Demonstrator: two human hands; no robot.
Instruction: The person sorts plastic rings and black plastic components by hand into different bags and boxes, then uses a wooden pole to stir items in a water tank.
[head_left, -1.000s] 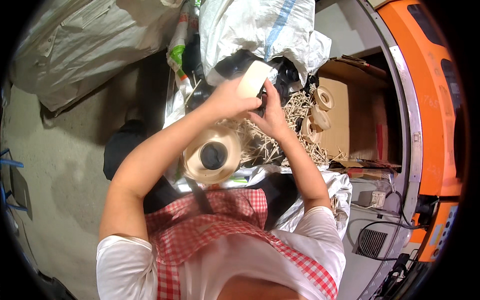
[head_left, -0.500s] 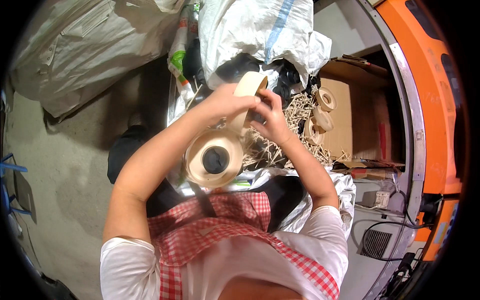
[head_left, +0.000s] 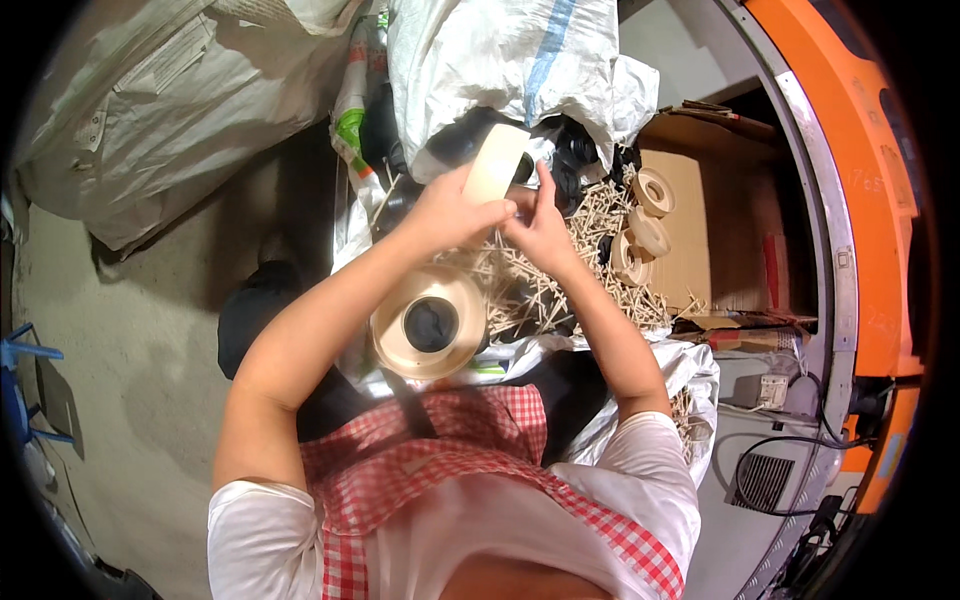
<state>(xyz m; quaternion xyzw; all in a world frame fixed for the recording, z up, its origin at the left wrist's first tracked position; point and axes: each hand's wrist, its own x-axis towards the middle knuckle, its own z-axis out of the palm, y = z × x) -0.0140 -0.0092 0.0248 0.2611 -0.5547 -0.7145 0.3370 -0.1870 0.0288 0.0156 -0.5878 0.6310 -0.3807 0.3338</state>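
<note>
My left hand (head_left: 452, 210) grips a cream roll of tape (head_left: 496, 160), held up on edge above the pile. My right hand (head_left: 540, 225) has its fingers pinched at the lower edge of the same roll, thumb and forefinger against it. Below my hands lies a heap of thin wooden sticks (head_left: 560, 270). A larger cream tape roll (head_left: 430, 322) with a dark core rests near my lap, under my left forearm.
A cardboard box (head_left: 700, 220) at the right holds several small tape rolls (head_left: 655, 190). White woven sacks (head_left: 520, 60) lie ahead and a grey sack (head_left: 150, 110) at the left. An orange machine frame (head_left: 860, 200) curves along the right, with cables below.
Both hands have lifted the tape roll a little up and away from me. The roll has turned more edge-on, and my right fingers have closed in on its lower edge.
</note>
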